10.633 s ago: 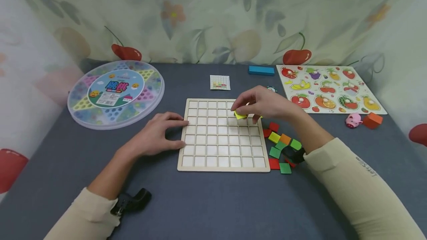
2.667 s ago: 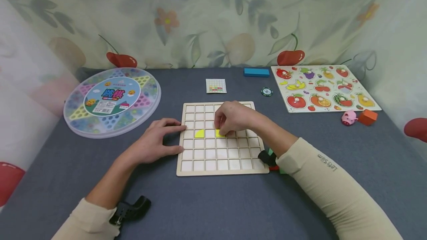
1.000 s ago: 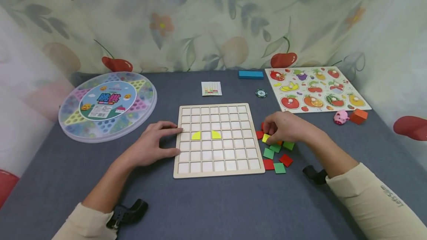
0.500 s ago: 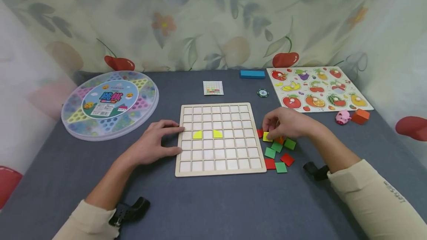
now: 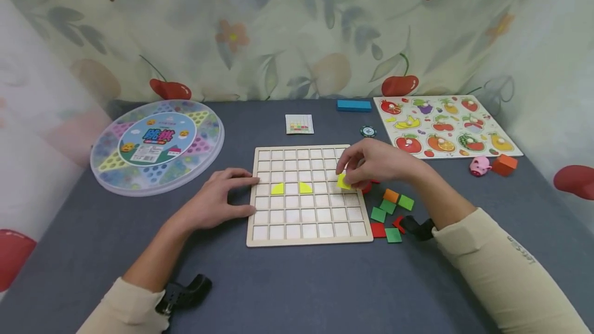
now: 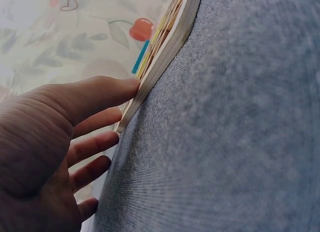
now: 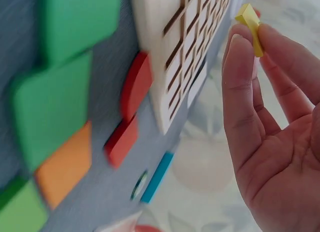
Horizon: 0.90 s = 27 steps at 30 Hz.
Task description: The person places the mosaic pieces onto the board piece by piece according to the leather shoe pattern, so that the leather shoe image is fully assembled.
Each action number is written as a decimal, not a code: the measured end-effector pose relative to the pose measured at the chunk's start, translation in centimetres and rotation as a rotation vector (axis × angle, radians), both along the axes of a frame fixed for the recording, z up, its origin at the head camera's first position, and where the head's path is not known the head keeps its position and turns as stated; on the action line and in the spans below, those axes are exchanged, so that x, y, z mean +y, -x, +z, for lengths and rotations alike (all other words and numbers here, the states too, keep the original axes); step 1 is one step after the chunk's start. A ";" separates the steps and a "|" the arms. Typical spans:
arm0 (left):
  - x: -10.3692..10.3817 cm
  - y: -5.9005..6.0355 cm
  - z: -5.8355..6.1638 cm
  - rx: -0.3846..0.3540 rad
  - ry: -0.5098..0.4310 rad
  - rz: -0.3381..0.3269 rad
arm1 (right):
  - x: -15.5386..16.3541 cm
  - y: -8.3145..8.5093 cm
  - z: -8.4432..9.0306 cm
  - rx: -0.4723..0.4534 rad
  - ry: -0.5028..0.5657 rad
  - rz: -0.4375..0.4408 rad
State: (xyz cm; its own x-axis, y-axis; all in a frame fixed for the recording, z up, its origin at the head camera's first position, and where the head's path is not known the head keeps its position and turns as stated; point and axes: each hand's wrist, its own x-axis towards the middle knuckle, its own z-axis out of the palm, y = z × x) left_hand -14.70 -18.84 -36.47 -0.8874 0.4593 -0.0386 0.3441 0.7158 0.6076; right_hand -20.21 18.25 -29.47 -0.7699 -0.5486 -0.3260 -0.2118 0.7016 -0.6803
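Note:
A wooden grid board (image 5: 297, 228) lies mid-table, its square cells pale. Two yellow quarter-round tiles sit in one row of it, the left tile (image 5: 277, 188) and the right tile (image 5: 306, 187). My left hand (image 5: 211, 197) rests at the board's left edge, thumb and fingertip touching the rim. My right hand (image 5: 378, 161) pinches a yellow square tile (image 5: 343, 181) between thumb and finger over the board's right side. In the right wrist view the pinched tile (image 7: 251, 29) shows edge-on, raised above the board.
Loose tiles lie right of the board, among them an orange tile (image 5: 391, 196) and a green tile (image 5: 393, 235). Farther off are a pattern card (image 5: 299, 124), a blue block (image 5: 353, 105), a poker chip (image 5: 368, 131), a fruit puzzle (image 5: 445, 128), a toy pig (image 5: 480, 166) and a round game box (image 5: 158, 184).
Two yellow quarter-round tiles have come to lie in the board. My right hand has since picked up a yellow square tile from the pile and carried it left over the board.

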 end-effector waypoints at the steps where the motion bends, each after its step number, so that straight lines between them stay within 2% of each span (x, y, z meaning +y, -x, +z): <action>1: 0.0 0.0 0.0 0.001 -0.001 0.000 | -0.4 0.1 -0.1 -0.008 0.010 0.008; 11: 0.0 0.1 0.0 0.004 -0.003 0.004 | -5.3 0.4 -1.0 -0.077 0.080 0.074; 17: 0.0 0.1 -0.1 -0.003 0.001 0.009 | -8.3 0.0 -1.4 -0.077 0.024 0.139; 27: 0.0 0.1 0.0 -0.003 -0.001 -0.001 | -10.6 -0.3 -2.0 -0.019 -0.057 0.112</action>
State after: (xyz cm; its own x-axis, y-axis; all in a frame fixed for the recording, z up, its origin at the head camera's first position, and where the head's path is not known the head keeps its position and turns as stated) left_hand -14.80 -18.84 -36.50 -0.8867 0.4605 -0.0408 0.3432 0.7149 0.6092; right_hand -19.92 7.66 -31.47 -0.6984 -0.6107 -0.3732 -0.2785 0.7123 -0.6443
